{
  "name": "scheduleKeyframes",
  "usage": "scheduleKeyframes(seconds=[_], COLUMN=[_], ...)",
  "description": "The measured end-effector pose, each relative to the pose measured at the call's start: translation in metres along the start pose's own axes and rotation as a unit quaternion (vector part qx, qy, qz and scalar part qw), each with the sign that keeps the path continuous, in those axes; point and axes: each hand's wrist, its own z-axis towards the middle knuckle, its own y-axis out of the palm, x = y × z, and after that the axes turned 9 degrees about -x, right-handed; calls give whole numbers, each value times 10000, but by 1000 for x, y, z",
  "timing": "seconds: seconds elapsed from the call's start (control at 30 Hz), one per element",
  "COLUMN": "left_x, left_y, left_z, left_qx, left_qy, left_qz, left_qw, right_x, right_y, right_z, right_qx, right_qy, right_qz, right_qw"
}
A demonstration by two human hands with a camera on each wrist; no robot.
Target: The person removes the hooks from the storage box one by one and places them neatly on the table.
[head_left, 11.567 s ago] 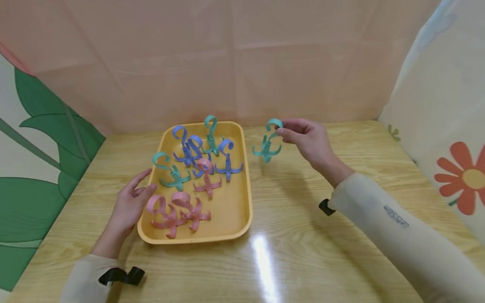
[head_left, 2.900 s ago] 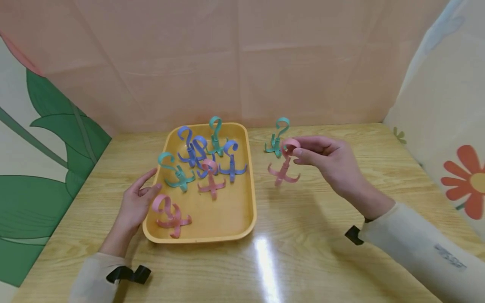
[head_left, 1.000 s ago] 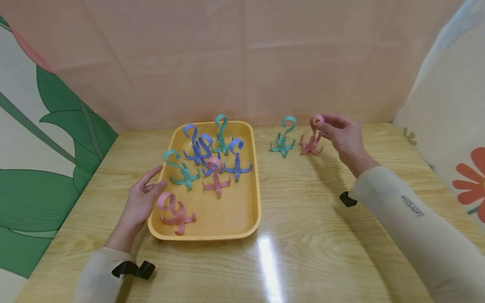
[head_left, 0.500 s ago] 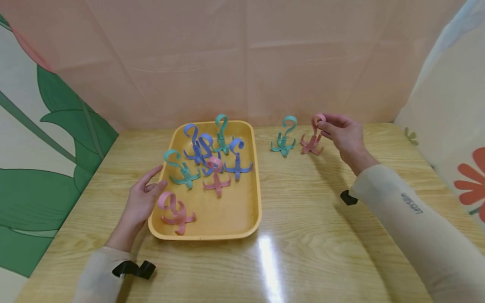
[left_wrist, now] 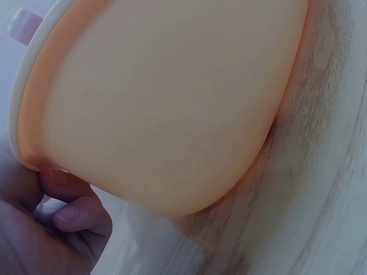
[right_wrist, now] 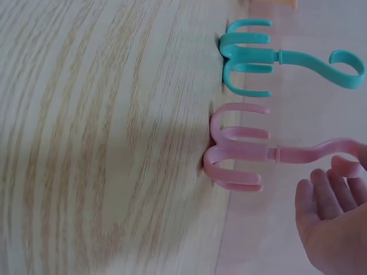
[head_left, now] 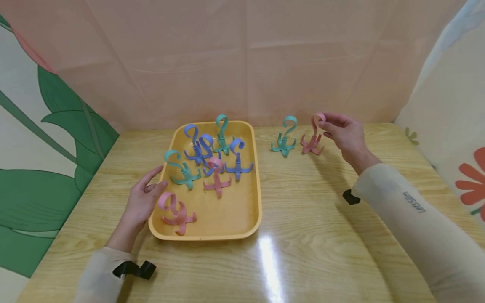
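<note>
My right hand (head_left: pixel 346 136) pinches the curled top of a pink plastic hanging hook (head_left: pixel 312 144), which stands upright on the table, its prongs down. In the right wrist view the prongs of the pink hook (right_wrist: pixel 241 150) touch the wood. A teal hanging hook (head_left: pixel 283 144) stands upright just to its left, apart from it. At the left, my left hand (head_left: pixel 140 201) holds the rim of a yellow tray (head_left: pixel 204 237); in the left wrist view the fingers (left_wrist: pixel 67 213) curl beneath that rim. Several blue, teal and pink hooks stand inside the tray, some overlapping.
The wooden table (head_left: pixel 303 252) runs back to a pink cloth-like backdrop (head_left: pixel 242 63). A leaf-patterned wall (head_left: pixel 34 198) borders the left side, and a flower-patterned wall (head_left: pixel 454 105) the right.
A teal hook, then a pink hook, left the tray in my right hand and came to stand on the table to its right. Over the last second both hands barely move.
</note>
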Motion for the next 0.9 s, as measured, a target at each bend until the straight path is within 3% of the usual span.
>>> scheduleKeyframes(seconds=[0.27,0.57,0.9], left_x=[0,1,3], left_y=[0,0,-1], left_z=[0,0,-1], left_qx=[66,54,24], left_qy=[-12,-3,-87], left_qz=[66,54,70], left_qw=[10000,10000,9999], right_x=[-7,-17,-29], right_y=[-3,3,28], right_z=[-6,-20,-44], right_qx=[328,404,-30], right_qy=[157,-259,-1092], right_qz=[-257,-159,349], right_qw=[9990,9987,9934])
